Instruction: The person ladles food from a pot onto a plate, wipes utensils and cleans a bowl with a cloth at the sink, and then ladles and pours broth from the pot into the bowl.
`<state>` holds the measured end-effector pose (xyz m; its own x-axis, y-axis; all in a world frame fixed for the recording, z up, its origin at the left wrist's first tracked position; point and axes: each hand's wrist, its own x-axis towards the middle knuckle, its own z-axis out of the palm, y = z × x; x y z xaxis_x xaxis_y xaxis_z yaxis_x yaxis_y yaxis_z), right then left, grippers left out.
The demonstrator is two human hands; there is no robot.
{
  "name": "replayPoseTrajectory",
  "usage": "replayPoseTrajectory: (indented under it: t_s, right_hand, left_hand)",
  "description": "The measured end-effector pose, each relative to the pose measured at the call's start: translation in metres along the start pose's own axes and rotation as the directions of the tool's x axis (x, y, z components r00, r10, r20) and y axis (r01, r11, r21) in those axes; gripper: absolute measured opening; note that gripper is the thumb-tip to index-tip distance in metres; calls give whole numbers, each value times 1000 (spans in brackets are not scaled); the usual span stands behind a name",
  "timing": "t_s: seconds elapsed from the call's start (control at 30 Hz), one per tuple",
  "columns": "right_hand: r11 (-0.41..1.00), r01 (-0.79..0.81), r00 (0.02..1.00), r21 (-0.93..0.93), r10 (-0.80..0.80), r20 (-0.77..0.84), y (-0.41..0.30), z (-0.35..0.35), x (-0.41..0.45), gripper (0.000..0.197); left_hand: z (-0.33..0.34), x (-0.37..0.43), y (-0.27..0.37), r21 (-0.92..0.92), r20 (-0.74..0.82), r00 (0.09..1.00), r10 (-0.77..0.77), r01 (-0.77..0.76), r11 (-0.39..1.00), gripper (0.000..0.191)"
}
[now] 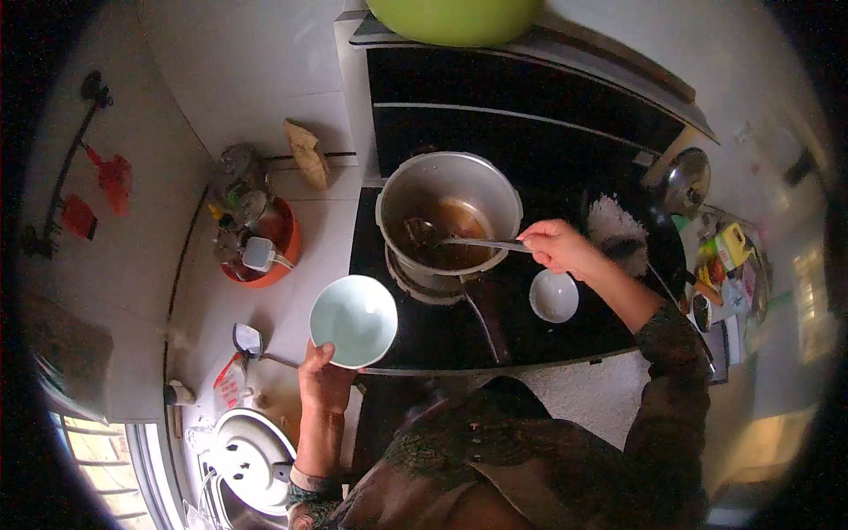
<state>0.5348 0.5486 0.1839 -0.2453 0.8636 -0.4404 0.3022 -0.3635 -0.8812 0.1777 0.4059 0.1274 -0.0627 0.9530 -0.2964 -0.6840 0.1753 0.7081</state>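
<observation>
My left hand (324, 377) grips a pale green bowl (353, 321) by its near rim, thumb over the edge. No food shows inside it, and it is held left of the stove. My right hand (553, 246) holds the handle of a metal ladle (487, 243). The ladle's head dips into brown liquid (464, 218) in a deep metal pot (411, 192). What else the liquid holds is too dim to tell. The pot stands on the black stovetop (424, 338), its dark handle (487, 324) towards me. Below my right wrist sits a small white bowl (554, 296).
An orange basin (291, 232) with jars stands on the left counter (324, 225). A round metal pot lid (255, 457) lies near the sink at lower left. Right of the pot is a dark wok (652, 252) with white material in it. A pan lid (686, 179) leans behind.
</observation>
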Motion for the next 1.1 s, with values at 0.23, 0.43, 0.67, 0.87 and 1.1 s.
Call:
replayPoseTrajectory:
  t_s: [0.23, 0.43, 0.67, 0.87, 1.1]
  right_hand:
    - [998, 1, 991, -65, -9, -134, -22, -15, -24, 19]
    - [997, 34, 984, -62, -45, -173, -65, -20, -50, 20]
    - [958, 176, 954, -224, -222, -199, -112, -25, -89, 20]
    - [970, 188, 960, -157, -215, -177, -139, -15, -120, 22]
    - [954, 96, 970, -284, -153, -187, -126, 8, -130, 18]
  left_hand:
    - [24, 28, 17, 36, 128, 991, -31, 26, 999, 60]
    - [51, 44, 30, 194, 142, 990, -6, -22, 981, 55]
    - [66, 78, 15, 300, 181, 975, -126, 67, 952, 54]
    - [77, 89, 6, 297, 142, 964, -225, 175, 939, 44]
    - [84, 94, 2, 158, 170, 979, -114, 87, 984, 36]
